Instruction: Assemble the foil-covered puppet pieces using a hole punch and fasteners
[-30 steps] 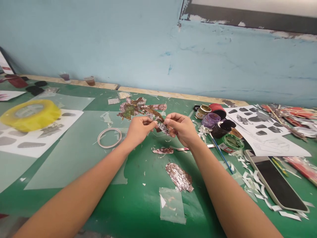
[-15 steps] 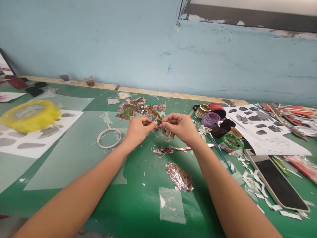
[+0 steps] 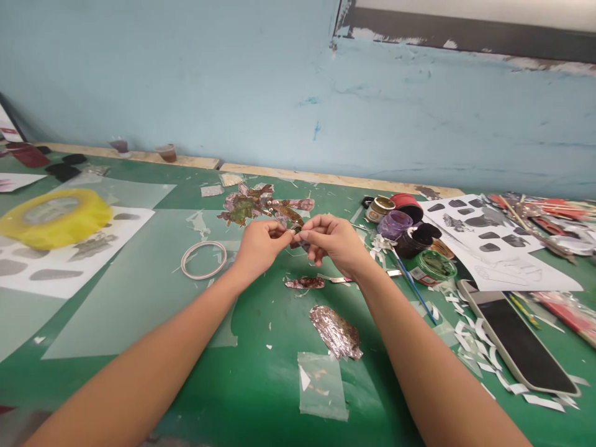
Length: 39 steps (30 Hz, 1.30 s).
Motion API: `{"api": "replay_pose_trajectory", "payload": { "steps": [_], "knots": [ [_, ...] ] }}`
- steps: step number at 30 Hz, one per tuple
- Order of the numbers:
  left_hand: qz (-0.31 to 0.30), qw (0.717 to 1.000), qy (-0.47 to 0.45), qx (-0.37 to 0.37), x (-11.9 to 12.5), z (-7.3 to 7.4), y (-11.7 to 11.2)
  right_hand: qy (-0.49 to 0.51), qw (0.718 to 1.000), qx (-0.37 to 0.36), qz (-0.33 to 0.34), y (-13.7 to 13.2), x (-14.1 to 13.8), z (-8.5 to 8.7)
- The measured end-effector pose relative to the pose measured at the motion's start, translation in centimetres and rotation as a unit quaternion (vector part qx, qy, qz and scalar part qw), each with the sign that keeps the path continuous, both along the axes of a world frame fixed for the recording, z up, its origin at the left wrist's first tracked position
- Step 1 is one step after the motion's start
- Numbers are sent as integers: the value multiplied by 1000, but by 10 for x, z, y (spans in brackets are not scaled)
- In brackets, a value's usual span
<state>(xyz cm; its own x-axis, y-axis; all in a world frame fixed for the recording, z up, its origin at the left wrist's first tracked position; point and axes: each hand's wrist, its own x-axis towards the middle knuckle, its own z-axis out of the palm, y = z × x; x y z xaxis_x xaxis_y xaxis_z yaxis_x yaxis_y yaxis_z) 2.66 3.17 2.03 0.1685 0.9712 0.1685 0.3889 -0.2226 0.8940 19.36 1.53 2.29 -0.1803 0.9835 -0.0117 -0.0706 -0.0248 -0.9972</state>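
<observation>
My left hand (image 3: 264,243) and my right hand (image 3: 333,242) meet above the green table, thumbs and fingertips pinched together. Between them is one end of a mottled brown, green and pink cut-out figure (image 3: 246,203), whose wide part stretches away to the back left. My fingers cover the piece right at the pinch. Below my hands lie a narrow mottled strip (image 3: 305,282) and a thin metal blade-like tool (image 3: 339,279). Closer to me rests a larger shiny brown mottled piece (image 3: 336,332). A roll of narrow white tape (image 3: 203,259) lies left of my left wrist.
Open paint jars (image 3: 395,225), a blue paintbrush (image 3: 414,282), a phone (image 3: 519,335) and white paper scraps (image 3: 493,357) crowd the right. Printed sheets (image 3: 493,242) lie beyond. A large yellow tape roll (image 3: 56,217) sits on the left over another printed sheet (image 3: 93,261).
My right hand's fingers have shifted slightly at the pinch and its wrist sits a little further left. The whole view has drifted a few pixels; the table's other things have stayed put.
</observation>
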Motion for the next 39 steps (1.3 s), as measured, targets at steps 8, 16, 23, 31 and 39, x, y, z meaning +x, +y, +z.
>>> {"api": "replay_pose_trajectory", "payload": {
  "steps": [8,16,23,31,39],
  "knots": [
    [-12,1000,3,9,-1,-1,0,8,1000,-19,6,2,3,-4],
    [-24,998,41,27,-1,-1,-1,-64,998,-3,3,1,3,-1],
    [-28,996,65,46,-3,-5,4,-224,962,130,-89,1,1,1],
    [-47,997,2,67,-3,-3,4,-205,965,144,-74,3,3,3],
    [-64,988,-133,-33,-2,1,7,-98,992,71,-47,1,-1,2]
  ]
}}
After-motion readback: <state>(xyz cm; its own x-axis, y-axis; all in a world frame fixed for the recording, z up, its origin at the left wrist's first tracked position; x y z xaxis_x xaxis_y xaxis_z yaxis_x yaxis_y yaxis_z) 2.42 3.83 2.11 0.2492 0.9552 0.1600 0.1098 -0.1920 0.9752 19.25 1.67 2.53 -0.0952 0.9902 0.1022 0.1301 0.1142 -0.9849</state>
